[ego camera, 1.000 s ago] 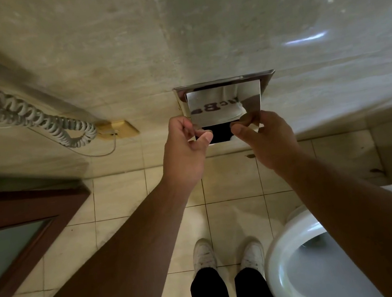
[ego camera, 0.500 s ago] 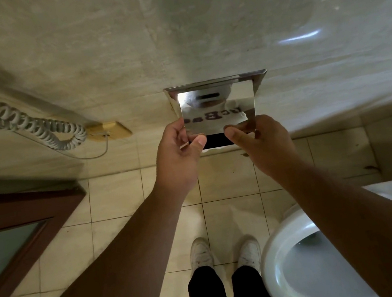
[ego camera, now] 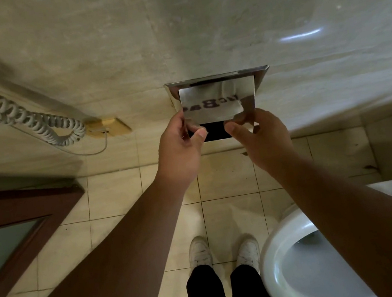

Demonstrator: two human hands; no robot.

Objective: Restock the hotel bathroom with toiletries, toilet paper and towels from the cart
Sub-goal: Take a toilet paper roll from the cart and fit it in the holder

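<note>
A shiny steel toilet-paper holder (ego camera: pixel 215 78) is set into the stone wall ahead of me. Its mirror-like flap cover (ego camera: pixel 218 99) hangs down and reflects reversed lettering. My left hand (ego camera: pixel 180 150) pinches the flap's lower left corner between thumb and fingers. My right hand (ego camera: pixel 262 138) pinches the lower right corner the same way. Between my thumbs the flap's lower part reflects something dark. No roll of paper is visible; the recess behind the flap is hidden.
A coiled phone cord (ego camera: pixel 19 116) runs along the wall at left to a beige wall socket (ego camera: pixel 108 128). A brown door frame (ego camera: pixel 20 207) stands at left. The white toilet bowl (ego camera: pixel 277 258) is at lower right. My white shoes (ego camera: pixel 224 248) stand on the tiled floor.
The flap's angle has shifted a little, so its reflection changed. Both hands keep their hold on its lower corners.
</note>
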